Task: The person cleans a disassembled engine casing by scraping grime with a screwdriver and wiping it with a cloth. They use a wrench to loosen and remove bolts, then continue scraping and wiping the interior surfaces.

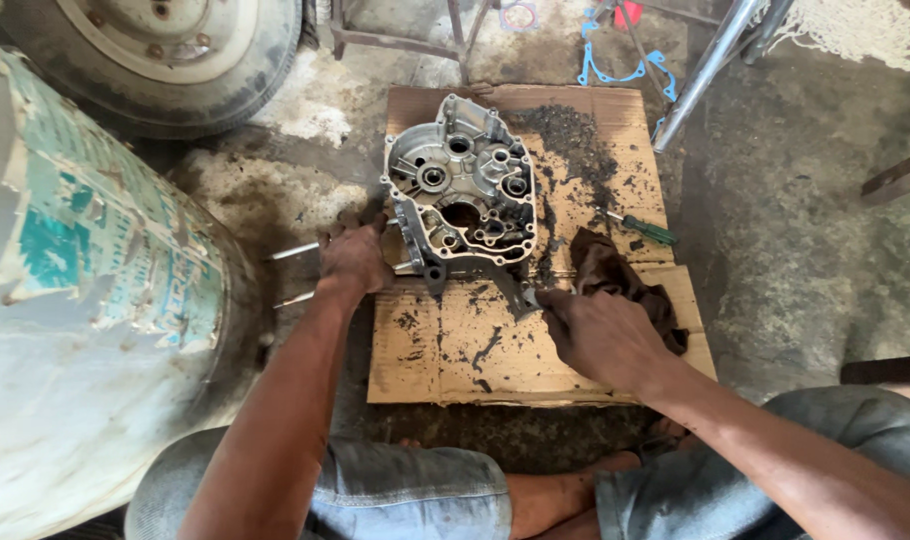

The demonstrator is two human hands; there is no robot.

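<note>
Aluminium engine casing (462, 188) lies open-face-up on grimy cardboard (455, 350), its long axis running away from the person, left hand (355, 258) clamped on its near-left edge, right hand (600, 335) closed around a small scraper (523, 297) just below it.

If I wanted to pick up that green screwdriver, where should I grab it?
Probably by the green handle of the screwdriver, coming from the right. It lies flat on the cardboard with the handle pointing right and nothing around it; the thin metal shaft points left towards the grime.
</note>
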